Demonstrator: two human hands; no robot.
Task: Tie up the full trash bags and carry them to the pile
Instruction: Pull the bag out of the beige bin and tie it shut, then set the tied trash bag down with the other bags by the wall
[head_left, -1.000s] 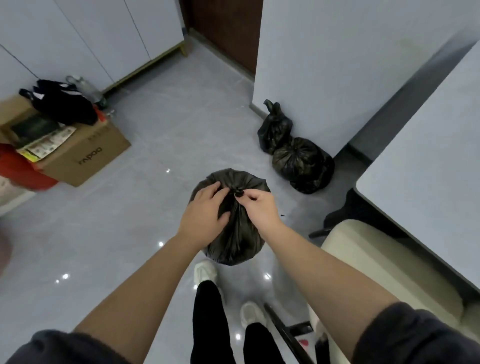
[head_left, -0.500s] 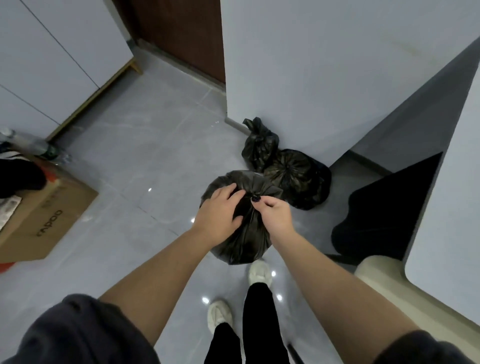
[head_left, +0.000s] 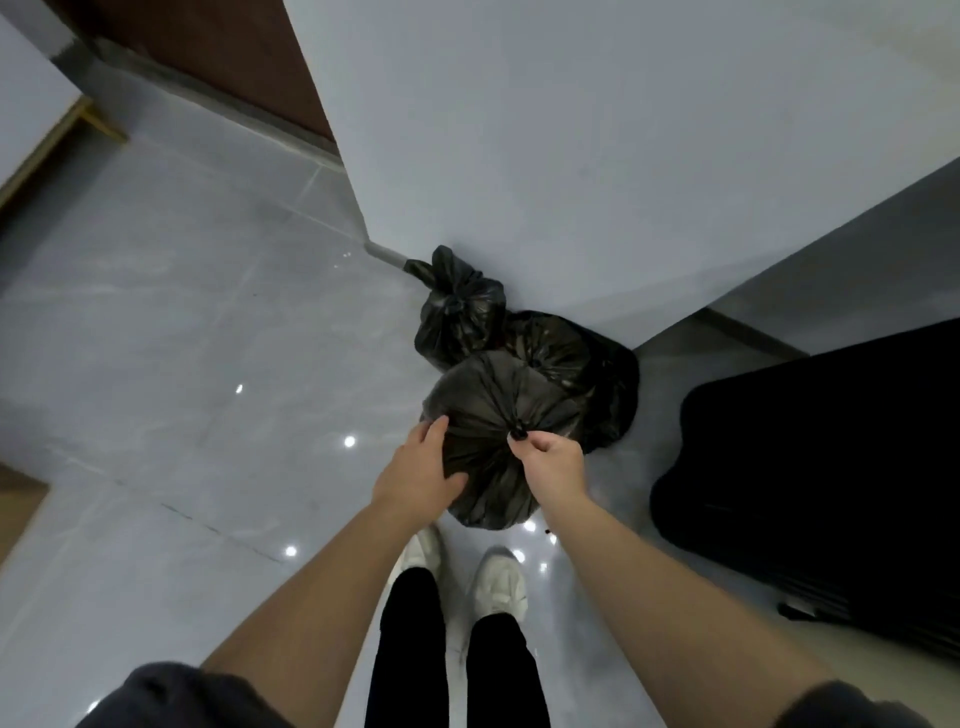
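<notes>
1. The person stands over a tied black trash bag, held up off the grey tiled floor in front of their white shoes.
2. Their right hand is closed tight, thumb and fingers pinched on the gathered knot at the bag's top.
3. Their left hand lies open and flat against the bag's left side, fingers spread, pressing but not gripping.
4. Just beyond the held bag, two more black bags rest against the foot of a white wall: a small knotted bag on the left and a wider bag to its right, partly hidden behind the one in hand.
5. To the right, a large black object stands on the floor close to the pile, narrowing the gap there; I cannot tell what it is.
6. A dark brown door shows beyond the wall's corner.
</notes>
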